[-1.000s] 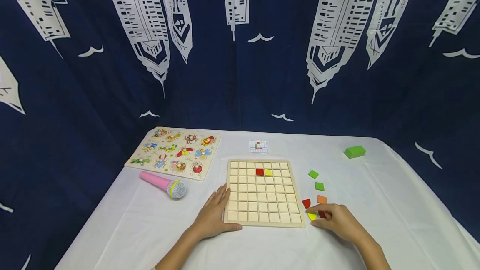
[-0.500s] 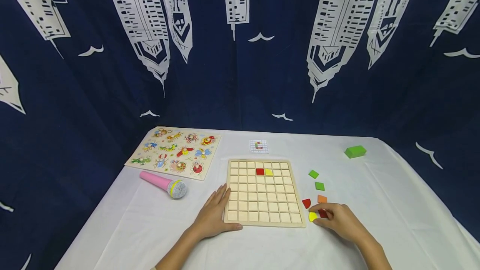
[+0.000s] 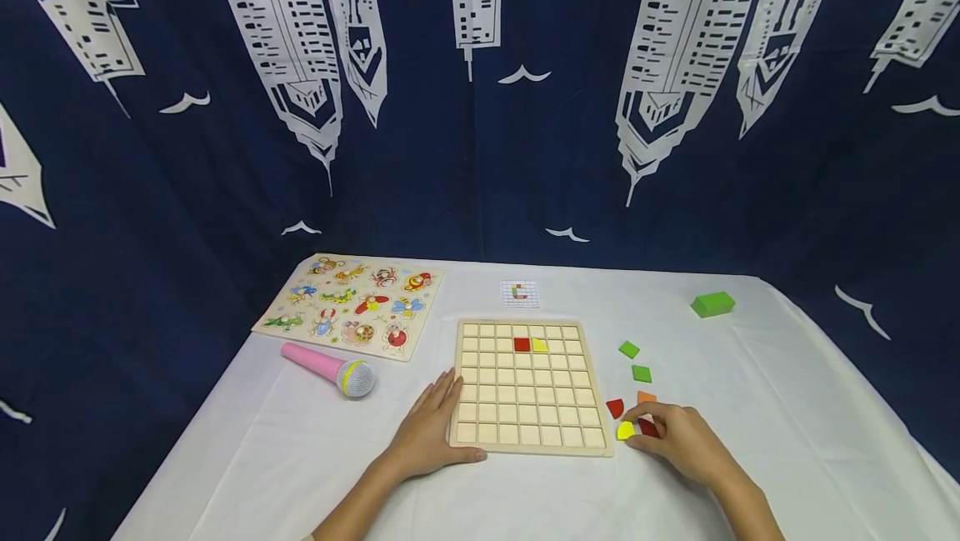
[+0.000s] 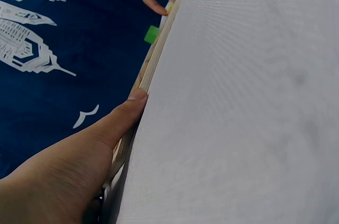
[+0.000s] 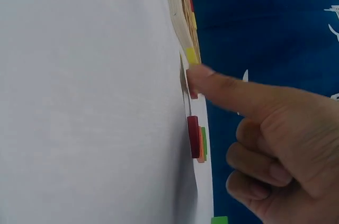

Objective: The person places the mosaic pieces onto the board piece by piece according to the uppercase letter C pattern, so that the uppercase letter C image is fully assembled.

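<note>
A wooden grid board (image 3: 532,438) lies on the white table, a red square (image 3: 522,344) and a yellow piece with a cut corner (image 3: 539,345) side by side in its upper cells. My left hand (image 3: 427,428) rests at its lower left corner, fingers along the left side, thumb at the near edge. Just off the lower right corner, my right hand (image 3: 678,441) pinches a yellow piece with a rounded side (image 3: 625,431) between thumb and forefinger. A dark red piece (image 3: 648,428) shows partly behind those fingers. In the right wrist view, my thumb covers part of the yellow piece (image 5: 191,55).
Right of the board lie a red rounded piece (image 3: 615,408), an orange piece (image 3: 647,397) and two green squares (image 3: 641,373). A green block (image 3: 712,304) sits at the back right. Behind the board is a small pattern card (image 3: 519,294); leftward, an insect puzzle (image 3: 352,299) and a pink toy microphone (image 3: 318,363).
The yellow piece in my right hand has turned, its rounded side now facing up-left, while the fingers shifted slightly right. My left hand and the board stay in place.
</note>
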`<state>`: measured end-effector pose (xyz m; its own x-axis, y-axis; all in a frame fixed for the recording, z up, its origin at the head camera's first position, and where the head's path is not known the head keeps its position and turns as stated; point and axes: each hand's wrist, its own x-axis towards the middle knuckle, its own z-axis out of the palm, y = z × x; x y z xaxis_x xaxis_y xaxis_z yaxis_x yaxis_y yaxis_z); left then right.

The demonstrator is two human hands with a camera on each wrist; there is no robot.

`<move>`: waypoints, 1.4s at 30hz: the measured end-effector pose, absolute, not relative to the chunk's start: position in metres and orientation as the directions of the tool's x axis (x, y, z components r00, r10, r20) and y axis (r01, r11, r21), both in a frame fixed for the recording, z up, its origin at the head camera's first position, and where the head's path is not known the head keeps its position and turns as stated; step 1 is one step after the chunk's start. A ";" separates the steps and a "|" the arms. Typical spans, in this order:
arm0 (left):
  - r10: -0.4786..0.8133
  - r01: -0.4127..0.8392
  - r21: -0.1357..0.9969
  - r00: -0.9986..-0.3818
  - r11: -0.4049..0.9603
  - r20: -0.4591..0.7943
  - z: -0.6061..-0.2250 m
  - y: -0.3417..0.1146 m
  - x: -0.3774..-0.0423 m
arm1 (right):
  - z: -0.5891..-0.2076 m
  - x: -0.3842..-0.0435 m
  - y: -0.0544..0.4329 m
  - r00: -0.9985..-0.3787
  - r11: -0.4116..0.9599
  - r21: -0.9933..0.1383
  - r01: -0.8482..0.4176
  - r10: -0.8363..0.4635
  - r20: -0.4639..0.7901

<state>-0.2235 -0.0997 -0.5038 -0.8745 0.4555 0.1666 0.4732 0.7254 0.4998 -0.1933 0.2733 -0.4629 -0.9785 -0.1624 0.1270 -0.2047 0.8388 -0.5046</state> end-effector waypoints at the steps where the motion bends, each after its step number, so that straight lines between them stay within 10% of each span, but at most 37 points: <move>1: 0.456 0.474 0.499 -0.874 0.725 0.167 -0.504 -0.099 -0.224 | -0.461 -0.195 0.272 -0.974 0.838 -0.499 -0.221 -0.171 0.146; 20: 0.457 0.462 0.516 -0.877 0.721 0.147 -0.501 -0.099 -0.222 | -0.415 -0.289 0.157 -0.887 0.822 -0.388 -0.416 -0.273 0.374; 42: 0.455 0.465 0.492 -0.878 0.736 0.150 -0.501 -0.100 -0.222 | -0.461 -0.324 0.127 -0.958 0.815 -0.507 -0.280 -0.207 0.197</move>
